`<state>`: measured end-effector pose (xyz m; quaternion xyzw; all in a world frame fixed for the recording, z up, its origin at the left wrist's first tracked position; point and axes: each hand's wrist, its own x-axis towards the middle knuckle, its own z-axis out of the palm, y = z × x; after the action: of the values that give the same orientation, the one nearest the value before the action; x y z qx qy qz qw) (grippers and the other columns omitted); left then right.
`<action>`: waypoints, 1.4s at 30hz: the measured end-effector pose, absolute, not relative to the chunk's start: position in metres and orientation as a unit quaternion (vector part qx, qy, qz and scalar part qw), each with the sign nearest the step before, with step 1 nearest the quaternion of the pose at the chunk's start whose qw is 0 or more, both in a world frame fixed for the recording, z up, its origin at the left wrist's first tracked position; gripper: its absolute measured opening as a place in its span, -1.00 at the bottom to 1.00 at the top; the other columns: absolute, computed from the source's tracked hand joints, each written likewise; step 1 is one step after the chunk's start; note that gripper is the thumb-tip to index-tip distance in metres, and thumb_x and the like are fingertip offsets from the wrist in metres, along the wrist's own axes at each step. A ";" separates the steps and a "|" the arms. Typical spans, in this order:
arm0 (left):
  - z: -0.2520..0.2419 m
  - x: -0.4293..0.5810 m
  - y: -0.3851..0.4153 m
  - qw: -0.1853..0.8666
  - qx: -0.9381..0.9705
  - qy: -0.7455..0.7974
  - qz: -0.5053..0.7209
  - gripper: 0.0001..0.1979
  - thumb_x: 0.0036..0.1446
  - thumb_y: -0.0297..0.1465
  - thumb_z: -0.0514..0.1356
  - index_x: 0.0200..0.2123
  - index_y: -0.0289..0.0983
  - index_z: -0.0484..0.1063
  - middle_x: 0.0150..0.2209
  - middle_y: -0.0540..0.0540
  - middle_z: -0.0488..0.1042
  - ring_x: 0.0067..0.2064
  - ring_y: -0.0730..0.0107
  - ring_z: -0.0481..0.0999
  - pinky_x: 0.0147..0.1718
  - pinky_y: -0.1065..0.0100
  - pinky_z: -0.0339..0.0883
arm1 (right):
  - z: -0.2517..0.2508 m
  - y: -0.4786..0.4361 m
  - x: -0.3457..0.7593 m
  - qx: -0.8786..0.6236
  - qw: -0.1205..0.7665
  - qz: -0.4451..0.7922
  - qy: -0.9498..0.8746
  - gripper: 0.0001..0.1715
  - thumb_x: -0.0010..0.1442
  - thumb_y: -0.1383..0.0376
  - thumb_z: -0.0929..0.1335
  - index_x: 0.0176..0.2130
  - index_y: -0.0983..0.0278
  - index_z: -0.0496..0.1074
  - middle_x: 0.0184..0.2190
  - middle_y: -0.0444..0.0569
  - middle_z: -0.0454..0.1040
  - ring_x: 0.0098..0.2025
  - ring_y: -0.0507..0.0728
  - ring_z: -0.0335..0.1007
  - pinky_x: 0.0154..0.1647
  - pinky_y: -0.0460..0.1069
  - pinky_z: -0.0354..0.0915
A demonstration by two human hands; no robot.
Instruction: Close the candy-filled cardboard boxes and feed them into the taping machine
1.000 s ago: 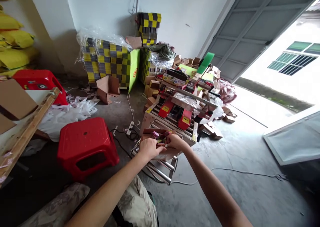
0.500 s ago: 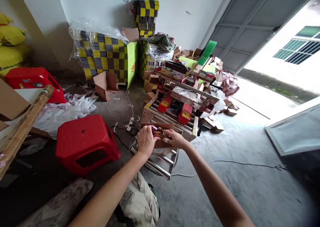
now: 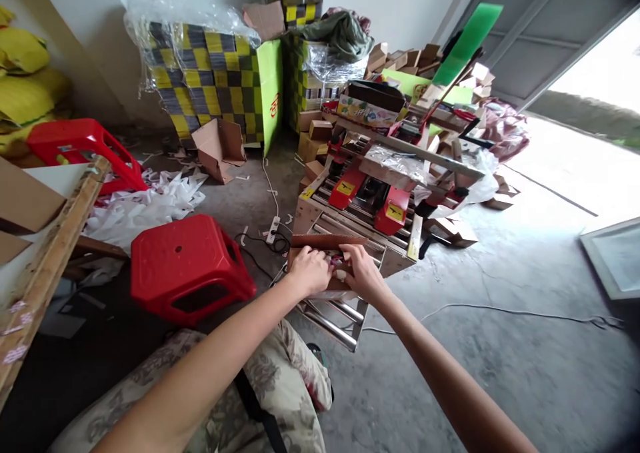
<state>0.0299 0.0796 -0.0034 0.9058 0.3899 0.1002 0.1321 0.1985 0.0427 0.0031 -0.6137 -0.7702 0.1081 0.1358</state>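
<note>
A small open cardboard box (image 3: 327, 240) stands on the near end of the roller conveyor, its back flap raised. Small colourful wrapped packets (image 3: 337, 258) show between my hands inside it. Over the left half of the box lies my left hand (image 3: 311, 270), fingers bent down into it, the fingertips hidden. My right hand (image 3: 364, 273) is at the right side, with thumb and fingers apart around the edge of the contents. Something white covers the tip of the right thumb. Whether either hand grips a packet is not visible.
Beyond the box is a roller conveyor (image 3: 353, 313) leading to a red carton-sealing machine (image 3: 395, 208). A red plastic stool (image 3: 183, 260) stands at left, near a wooden beam (image 3: 55, 260). A power strip (image 3: 273, 230) and cables lie on the floor. Stacked cardboard (image 3: 210, 83) lines the wall.
My view has tilted down and turned left. My left hand has moved from the packets' left side to lie flatter and deeper over the box; the right hand's fingers have spread.
</note>
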 end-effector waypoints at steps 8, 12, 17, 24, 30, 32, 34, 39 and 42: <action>-0.017 0.020 0.080 0.123 0.895 0.394 0.173 -0.63 0.24 -0.26 -0.05 0.03 -0.29 0.30 -0.01 -0.19 0.39 0.01 0.21 0.35 0.00 0.19 0.14 | -0.011 0.035 0.187 -0.603 0.138 -0.013 -0.785 -0.25 0.23 0.28 0.17 0.31 0.27 -0.23 0.29 0.11 -0.12 0.32 0.26 -0.30 0.26 0.25 -0.18; -0.016 0.021 0.068 0.045 0.834 0.483 0.262 -0.35 0.19 -0.19 0.04 0.26 -0.32 -0.08 0.27 -0.29 0.00 0.28 0.09 -0.03 0.19 0.06 -0.12 | -0.009 0.043 0.192 -0.636 0.148 -0.063 -0.755 -0.09 0.19 0.20 0.23 0.31 0.31 -0.38 0.31 0.17 -0.25 0.33 0.35 -0.43 0.24 0.34 -0.22; -0.013 0.026 0.061 0.035 0.800 0.540 0.259 -0.28 0.15 -0.12 0.07 0.24 -0.38 -0.05 0.20 -0.34 0.14 0.25 0.03 0.04 0.22 -0.02 -0.21 | -0.015 0.042 0.197 -0.617 0.188 -0.081 -0.760 -0.28 0.17 0.23 0.26 0.26 0.25 -0.02 0.10 0.13 0.15 0.18 0.28 -0.02 0.23 0.26 -0.13; -0.019 0.022 0.056 0.035 0.820 0.497 0.282 -0.62 0.17 -0.30 0.10 0.04 -0.28 0.24 0.01 -0.21 0.35 0.07 0.20 0.30 0.17 0.07 -0.02 | -0.025 0.035 0.196 -0.642 0.205 -0.081 -0.734 -0.48 0.15 0.24 0.31 0.11 0.22 0.23 0.01 0.10 0.21 0.08 0.28 0.02 0.15 0.20 0.01; -0.015 0.022 0.053 0.002 0.836 0.482 0.263 -0.76 0.23 -0.32 -0.01 -0.13 -0.20 0.40 0.13 -0.17 0.24 0.11 0.16 0.24 0.14 0.02 -0.04 | -0.024 0.035 0.195 -0.649 0.194 -0.079 -0.731 -0.44 0.13 0.30 0.31 0.12 0.24 0.19 0.05 0.09 0.17 0.13 0.26 -0.03 0.15 0.15 0.01; -0.012 0.024 0.054 -0.003 0.840 0.484 0.246 -0.74 0.23 -0.32 -0.02 -0.14 -0.21 0.41 0.13 -0.19 0.24 0.09 0.12 0.24 0.11 0.01 0.00 | -0.024 0.035 0.195 -0.644 0.210 -0.075 -0.732 -0.46 0.14 0.31 0.31 0.12 0.22 0.19 0.04 0.07 0.18 0.12 0.26 -0.02 0.15 0.14 0.02; -0.010 0.026 0.057 -0.004 0.844 0.488 0.221 -0.72 0.22 -0.31 -0.03 -0.18 -0.24 0.44 0.04 -0.23 0.30 0.02 0.09 0.28 0.03 0.00 0.08 | -0.024 0.035 0.195 -0.638 0.227 -0.069 -0.733 -0.49 0.16 0.29 0.30 0.10 0.21 0.20 0.02 0.07 0.19 0.10 0.26 0.00 0.13 0.15 0.04; -0.013 0.026 0.064 0.007 0.866 0.464 0.187 -0.68 0.22 -0.29 -0.04 -0.35 -0.28 0.47 -0.12 -0.24 0.38 -0.09 0.08 0.32 -0.14 0.05 0.21 | -0.027 0.034 0.196 -0.633 0.251 -0.051 -0.731 -0.57 0.18 0.15 0.31 0.03 0.18 0.26 -0.01 0.06 0.22 0.05 0.27 0.04 0.09 0.17 0.05; -0.021 0.018 0.061 0.036 0.883 0.408 0.228 -0.71 0.25 -0.34 -0.07 -0.25 -0.24 0.44 0.00 -0.16 0.36 0.01 0.16 0.31 0.01 0.09 0.17 | -0.029 0.032 0.197 -0.643 0.245 -0.052 -0.724 -0.66 0.19 0.10 0.30 -0.08 0.21 0.33 -0.08 0.04 0.25 -0.03 0.24 0.10 0.05 0.14 0.06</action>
<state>0.0175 0.0609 -0.0210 0.8834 0.4081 0.2276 0.0355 0.1968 0.0322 -0.0285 -0.6426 -0.7239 -0.0521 0.2455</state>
